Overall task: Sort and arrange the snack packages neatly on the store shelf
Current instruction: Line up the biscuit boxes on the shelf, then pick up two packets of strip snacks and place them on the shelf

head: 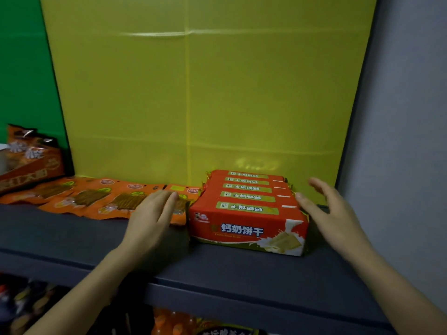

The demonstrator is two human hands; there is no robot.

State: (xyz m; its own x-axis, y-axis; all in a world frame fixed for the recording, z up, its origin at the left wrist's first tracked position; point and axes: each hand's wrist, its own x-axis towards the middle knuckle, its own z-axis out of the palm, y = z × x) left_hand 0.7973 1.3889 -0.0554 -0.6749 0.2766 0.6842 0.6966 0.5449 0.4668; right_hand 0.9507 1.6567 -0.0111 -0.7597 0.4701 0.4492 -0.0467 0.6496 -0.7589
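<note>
Several red biscuit packs (246, 213) stand in a tight row on the dark grey shelf (72, 228), running front to back against the yellow back panel. My left hand (152, 213) lies flat and open just left of the row, over the edge of flat orange snack pouches (92, 199). My right hand (331, 213) is open at the row's right side, thumb touching the front pack's corner, fingers spread. Neither hand grips anything.
An orange display carton (31, 163) with upright pouches stands at the far left of the shelf. A grey wall (399, 141) bounds the shelf on the right. More snack bags (174, 322) show on the shelf below.
</note>
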